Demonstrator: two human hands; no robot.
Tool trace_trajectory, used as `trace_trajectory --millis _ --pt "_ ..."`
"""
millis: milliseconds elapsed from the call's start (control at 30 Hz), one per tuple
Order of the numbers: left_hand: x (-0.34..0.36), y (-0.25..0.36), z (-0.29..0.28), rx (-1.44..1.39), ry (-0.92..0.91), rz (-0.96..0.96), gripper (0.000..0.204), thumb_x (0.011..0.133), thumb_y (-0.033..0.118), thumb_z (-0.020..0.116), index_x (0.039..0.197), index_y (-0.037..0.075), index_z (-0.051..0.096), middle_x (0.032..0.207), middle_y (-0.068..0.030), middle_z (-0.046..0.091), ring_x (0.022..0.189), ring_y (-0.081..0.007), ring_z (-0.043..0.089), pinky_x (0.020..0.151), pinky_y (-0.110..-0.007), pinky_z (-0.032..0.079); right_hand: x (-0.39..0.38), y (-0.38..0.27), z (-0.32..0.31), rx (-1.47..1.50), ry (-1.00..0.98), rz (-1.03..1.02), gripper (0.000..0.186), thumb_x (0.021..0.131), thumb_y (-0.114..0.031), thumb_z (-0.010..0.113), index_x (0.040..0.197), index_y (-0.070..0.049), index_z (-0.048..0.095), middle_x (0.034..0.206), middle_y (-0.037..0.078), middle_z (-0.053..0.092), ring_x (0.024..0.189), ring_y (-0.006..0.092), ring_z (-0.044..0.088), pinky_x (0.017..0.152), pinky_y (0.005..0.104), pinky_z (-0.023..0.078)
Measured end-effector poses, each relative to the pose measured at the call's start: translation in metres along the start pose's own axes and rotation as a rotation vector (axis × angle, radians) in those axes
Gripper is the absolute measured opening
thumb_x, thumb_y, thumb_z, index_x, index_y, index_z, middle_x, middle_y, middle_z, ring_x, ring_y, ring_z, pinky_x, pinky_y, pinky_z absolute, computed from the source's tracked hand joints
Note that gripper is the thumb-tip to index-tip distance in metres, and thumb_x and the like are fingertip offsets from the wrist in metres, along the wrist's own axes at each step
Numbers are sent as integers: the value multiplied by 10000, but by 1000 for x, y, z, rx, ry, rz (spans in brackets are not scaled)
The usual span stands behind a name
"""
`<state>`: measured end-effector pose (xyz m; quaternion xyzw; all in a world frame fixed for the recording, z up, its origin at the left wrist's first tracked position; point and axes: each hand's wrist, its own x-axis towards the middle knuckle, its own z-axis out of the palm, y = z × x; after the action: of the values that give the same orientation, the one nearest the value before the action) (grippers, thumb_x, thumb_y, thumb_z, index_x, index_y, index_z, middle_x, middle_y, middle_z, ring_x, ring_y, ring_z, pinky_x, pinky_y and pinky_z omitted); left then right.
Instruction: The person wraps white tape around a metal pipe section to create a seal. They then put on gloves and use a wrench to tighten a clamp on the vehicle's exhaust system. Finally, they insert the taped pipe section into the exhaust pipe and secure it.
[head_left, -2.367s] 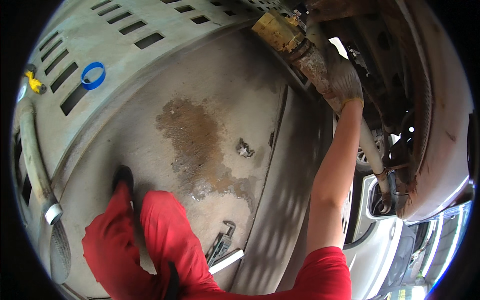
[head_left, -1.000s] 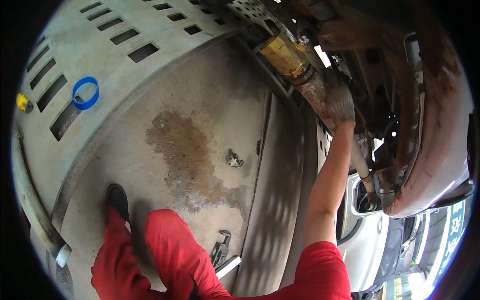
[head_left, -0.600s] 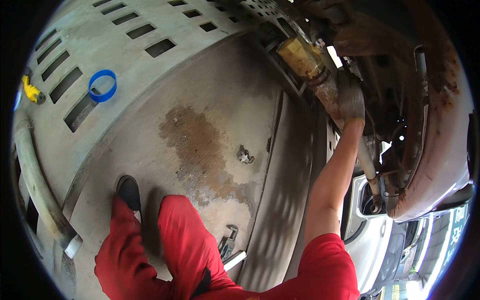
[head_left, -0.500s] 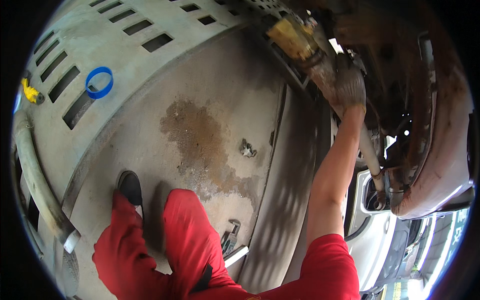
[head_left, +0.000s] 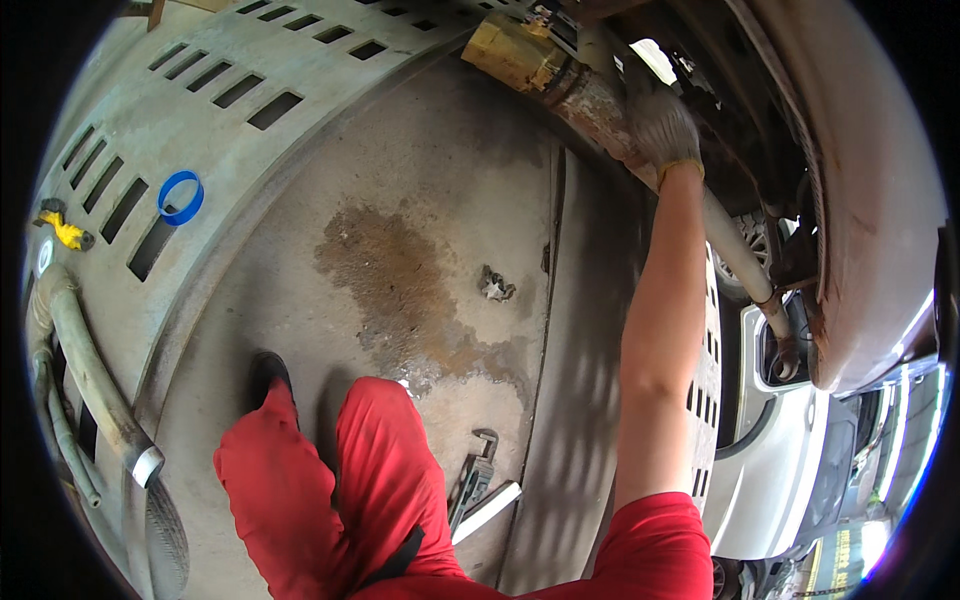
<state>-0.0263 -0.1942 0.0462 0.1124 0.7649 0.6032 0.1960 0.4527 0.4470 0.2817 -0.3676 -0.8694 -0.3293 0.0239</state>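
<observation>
My right hand (head_left: 662,125), in a pale, dirty glove with a yellow cuff, is raised at the upper right under a vehicle. It is closed on a thick, rusty exhaust pipe (head_left: 592,108), its fingertips partly hidden among the parts there. A yellowish cylindrical section (head_left: 512,54) forms the pipe's far left end. From near my hand a thinner grey pipe (head_left: 735,242) slants down to the right. My left hand does not appear.
On the floor lie a wrench (head_left: 474,474), a pale bar (head_left: 487,511) and a crumpled scrap (head_left: 495,285) beside a brown stain (head_left: 385,270). A slotted metal ramp (head_left: 225,145) at left carries a blue ring (head_left: 180,198), a yellow tool (head_left: 68,232) and a thick hose (head_left: 95,370).
The view has shifted, and the vehicle's underside now sits higher in the picture. My right hand appears farther up and left, still at the exhaust pipe.
</observation>
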Motion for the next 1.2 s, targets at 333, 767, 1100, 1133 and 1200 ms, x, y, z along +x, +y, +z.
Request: trace_trajectory --millis 333,767,1100,1133,1200 --pt "85 -30 -116 91 72 50 353 1087 191 546 1355 9 688 1324 -86 621 1014 -159 581 865 -252 482 -96 89 46 -114 59 151 509 1057 -143 486 1561 -87 446 1240 400 631 1006 535 700 837 610 588" --pt "104 -54 -151 57 35 -12 353 1097 213 549 1352 16 693 1275 -66 642 938 -129 586 811 -228 480 -114 102 61 -55 66 244 831 853 -421 790 1563 -157 449 1289 298 673 1078 536 684 879 583 592" --pt "103 -49 -127 8 -30 -88 353 1102 231 555 1349 22 696 1234 -51 651 884 -108 585 771 -212 476 -86 66 44 -244 -44 270 620 954 -434 715 1474 -136 558 1273 289 672 1086 478 708 887 544 597" --pt "104 -53 -112 -2 -28 -103 353 1101 233 556 1348 23 696 1229 -50 649 880 -106 583 768 -212 474 -92 80 40 -299 -129 269 630 945 -458 725 1457 -124 574 1300 280 666 1095 459 712 901 530 598" --pt "103 -33 -111 36 16 -94 354 1100 237 559 1347 25 696 1218 -46 646 873 -104 579 762 -210 471 -80 17 12 -251 -261 320 695 903 -476 760 1446 -79 587 1343 268 657 1121 433 709 910 496 604"
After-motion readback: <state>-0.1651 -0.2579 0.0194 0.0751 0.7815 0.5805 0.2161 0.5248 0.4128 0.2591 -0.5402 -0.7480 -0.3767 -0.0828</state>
